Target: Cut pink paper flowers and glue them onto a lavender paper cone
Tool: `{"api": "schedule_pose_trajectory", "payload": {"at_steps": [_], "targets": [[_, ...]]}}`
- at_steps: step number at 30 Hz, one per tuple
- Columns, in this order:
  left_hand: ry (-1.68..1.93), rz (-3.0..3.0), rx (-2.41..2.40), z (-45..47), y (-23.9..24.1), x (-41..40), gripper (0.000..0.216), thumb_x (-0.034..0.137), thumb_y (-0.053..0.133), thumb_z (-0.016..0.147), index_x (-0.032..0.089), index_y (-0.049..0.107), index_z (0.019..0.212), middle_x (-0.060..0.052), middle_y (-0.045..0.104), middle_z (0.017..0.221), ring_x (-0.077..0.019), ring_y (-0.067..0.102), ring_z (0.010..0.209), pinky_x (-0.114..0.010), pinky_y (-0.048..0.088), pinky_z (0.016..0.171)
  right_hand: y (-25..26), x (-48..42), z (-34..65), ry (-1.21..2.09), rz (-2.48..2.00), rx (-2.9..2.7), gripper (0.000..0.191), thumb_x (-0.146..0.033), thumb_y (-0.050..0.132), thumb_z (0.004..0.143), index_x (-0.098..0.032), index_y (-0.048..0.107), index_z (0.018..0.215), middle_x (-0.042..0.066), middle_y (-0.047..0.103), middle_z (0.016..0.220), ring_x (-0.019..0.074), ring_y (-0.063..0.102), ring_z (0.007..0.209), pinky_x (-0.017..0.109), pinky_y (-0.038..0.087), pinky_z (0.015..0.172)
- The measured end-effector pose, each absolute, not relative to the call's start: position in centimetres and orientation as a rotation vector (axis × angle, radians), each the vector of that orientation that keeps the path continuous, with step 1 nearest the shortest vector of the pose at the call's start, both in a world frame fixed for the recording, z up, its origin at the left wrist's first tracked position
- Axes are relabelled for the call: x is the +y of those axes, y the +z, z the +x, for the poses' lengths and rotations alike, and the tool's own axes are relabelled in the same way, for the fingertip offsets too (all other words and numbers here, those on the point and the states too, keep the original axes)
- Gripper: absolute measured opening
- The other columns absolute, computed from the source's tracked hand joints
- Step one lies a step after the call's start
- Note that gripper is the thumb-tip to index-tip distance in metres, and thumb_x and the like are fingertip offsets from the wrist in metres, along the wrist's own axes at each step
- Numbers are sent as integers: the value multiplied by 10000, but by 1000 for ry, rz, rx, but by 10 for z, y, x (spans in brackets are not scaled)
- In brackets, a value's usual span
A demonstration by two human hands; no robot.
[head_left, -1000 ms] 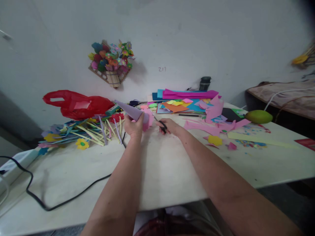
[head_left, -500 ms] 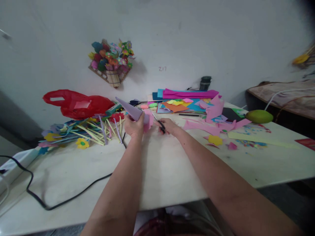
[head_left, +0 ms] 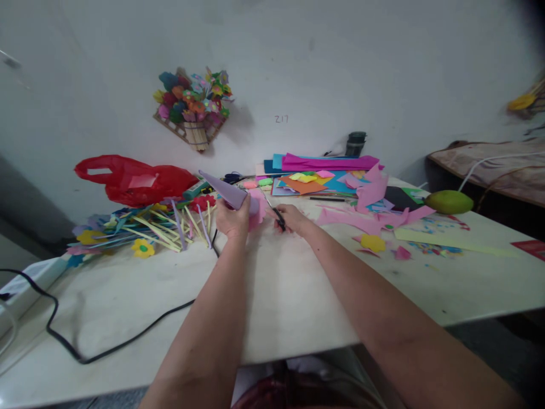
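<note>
My left hand (head_left: 233, 218) is closed around a lilac paper sheet (head_left: 221, 189), whose pointed corner sticks up to the left. A pink paper piece (head_left: 257, 208) lies against the lilac one on the side facing my right hand. In my right hand (head_left: 293, 218) is a pair of scissors (head_left: 279, 217) with black handles, the fingers curled round them. The blades point up and left, at the edge of the pink paper. Whether they touch it I cannot tell. Just left of my left hand lie paper flowers and pale yellow strips (head_left: 164, 230).
At the left back sits a red plastic bag (head_left: 145, 182). A black cable (head_left: 128, 341) runs over the table's left part. Stacked coloured sheets (head_left: 327, 165) lie at the back. Pink scraps (head_left: 370, 213), a yellow flower (head_left: 372, 243) and a green mango-like fruit (head_left: 449, 201) are on the right.
The lilac paper's raised tip has dipped very slightly. Both hands stay in nearly the same place with the same grip, and the scissors have barely moved.
</note>
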State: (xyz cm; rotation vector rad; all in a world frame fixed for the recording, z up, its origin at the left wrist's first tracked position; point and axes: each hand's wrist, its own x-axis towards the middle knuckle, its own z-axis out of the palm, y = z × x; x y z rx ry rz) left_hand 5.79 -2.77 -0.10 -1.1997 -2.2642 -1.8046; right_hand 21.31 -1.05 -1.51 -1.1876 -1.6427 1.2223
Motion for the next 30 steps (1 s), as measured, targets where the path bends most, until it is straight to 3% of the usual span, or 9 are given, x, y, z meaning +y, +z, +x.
{"api": "schedule_pose_trajectory", "payload": {"at_steps": [12,30], "targets": [[-1912,-1229,-2189,54,-4,-24,481,580,728,586,245,473,818,-27,628,767,-278,644,793,-393,471,736,-15,-8,215,1235,-1194,-1662,307,-436,650,862,-158,557,772,-42,574,499,63,483,338,173,264,281],[-2079,-1414,-1935,42,-13,-10,456,494,754,552,225,526,842,-52,658,812,-265,669,871,-346,505,742,-10,-10,226,1313,-1154,-1682,275,-370,645,879,-152,547,742,-38,570,483,52,463,326,165,226,275]]}}
